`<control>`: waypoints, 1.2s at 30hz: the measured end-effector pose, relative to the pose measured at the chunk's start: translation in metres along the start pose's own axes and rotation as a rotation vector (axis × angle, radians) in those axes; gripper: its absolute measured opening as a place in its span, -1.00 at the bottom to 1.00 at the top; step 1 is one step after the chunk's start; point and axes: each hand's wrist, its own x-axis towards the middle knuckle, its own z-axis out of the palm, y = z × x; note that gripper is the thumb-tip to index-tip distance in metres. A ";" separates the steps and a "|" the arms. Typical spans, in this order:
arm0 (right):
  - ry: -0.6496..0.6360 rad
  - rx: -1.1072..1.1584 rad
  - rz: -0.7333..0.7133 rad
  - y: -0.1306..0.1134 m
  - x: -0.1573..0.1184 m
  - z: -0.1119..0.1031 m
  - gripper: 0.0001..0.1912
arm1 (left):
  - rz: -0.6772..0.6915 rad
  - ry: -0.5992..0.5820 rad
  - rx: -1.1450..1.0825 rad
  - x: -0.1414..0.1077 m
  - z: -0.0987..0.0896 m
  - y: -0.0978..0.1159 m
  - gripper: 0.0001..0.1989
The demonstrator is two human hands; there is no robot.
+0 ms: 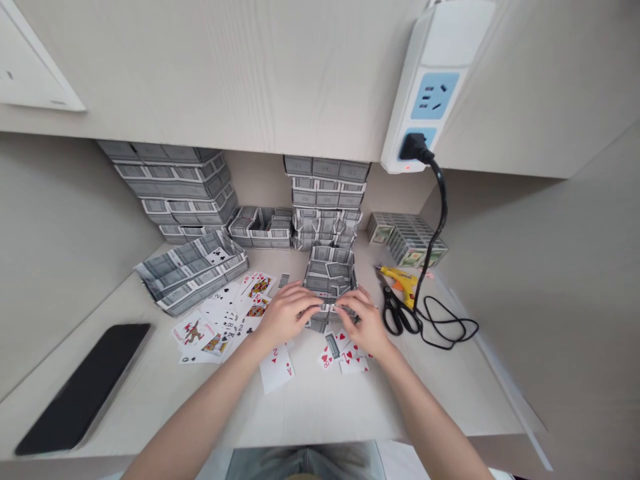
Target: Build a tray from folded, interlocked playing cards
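Observation:
A small box made of grey-backed playing cards (330, 267) stands near the middle of the desk. At its near left edge, my left hand (290, 312) has thumb and fingers closed on the box's front wall. My right hand (364, 319) pinches the same wall at the near right. Between the two hands, the top of that wall shows white card edges. Loose red-suited cards (350, 353) lie under and beside my right hand, with a small grey card piece (332, 347) on them. Two more cards (276, 369) lie below my left wrist.
Stacked card boxes (185, 187) rise at the back left, another stack (327, 190) behind the middle. A long card tray (195, 270) and scattered cards (220, 327) lie left, beyond a black phone (85, 387). Right are black scissors (397, 313), a yellow glue gun (403, 281) and its cord.

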 end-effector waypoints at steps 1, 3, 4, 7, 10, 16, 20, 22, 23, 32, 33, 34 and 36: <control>-0.001 -0.002 -0.011 -0.001 0.000 0.000 -0.88 | 0.007 0.000 0.006 0.000 0.001 0.000 -0.82; 0.007 -0.002 -0.034 -0.003 -0.001 0.001 -0.87 | 0.005 0.014 0.019 -0.001 0.005 -0.001 -0.82; 0.012 -0.004 -0.039 -0.004 -0.001 0.002 -0.87 | 0.000 0.029 0.019 -0.002 0.007 -0.001 -0.83; 0.025 -0.016 -0.038 -0.005 -0.002 0.005 -0.88 | -0.007 0.069 0.009 -0.003 0.010 -0.001 -0.85; 0.047 -0.033 -0.035 -0.005 -0.003 0.009 -0.90 | 0.006 0.087 0.007 -0.003 0.011 -0.001 -0.86; 0.111 -0.010 -0.060 -0.003 -0.002 0.012 -0.93 | 0.094 0.123 -0.004 -0.002 0.011 -0.003 -0.87; 0.079 0.046 -0.077 -0.002 -0.001 0.009 -0.94 | 0.070 0.119 -0.011 -0.002 0.011 -0.002 -0.87; 0.065 0.063 -0.081 -0.002 0.000 0.008 -0.93 | 0.050 0.114 -0.022 -0.003 0.013 -0.001 -0.86; 0.058 0.069 -0.084 -0.003 0.000 0.008 -0.93 | 0.043 0.112 -0.030 -0.003 0.014 -0.001 -0.86; 0.029 0.007 -0.066 -0.001 0.002 0.006 -0.91 | 0.020 0.027 -0.038 0.002 -0.003 -0.002 -0.87; 0.033 -0.005 -0.065 0.000 0.002 0.006 -0.91 | 0.020 0.024 -0.026 0.002 -0.009 -0.004 -0.84; 0.036 -0.016 -0.068 0.000 0.002 0.005 -0.90 | 0.017 0.031 -0.014 0.002 -0.014 -0.006 -0.84; 0.049 -0.042 -0.085 0.000 0.001 0.004 -0.90 | -0.004 0.043 0.001 0.001 -0.024 -0.011 -0.88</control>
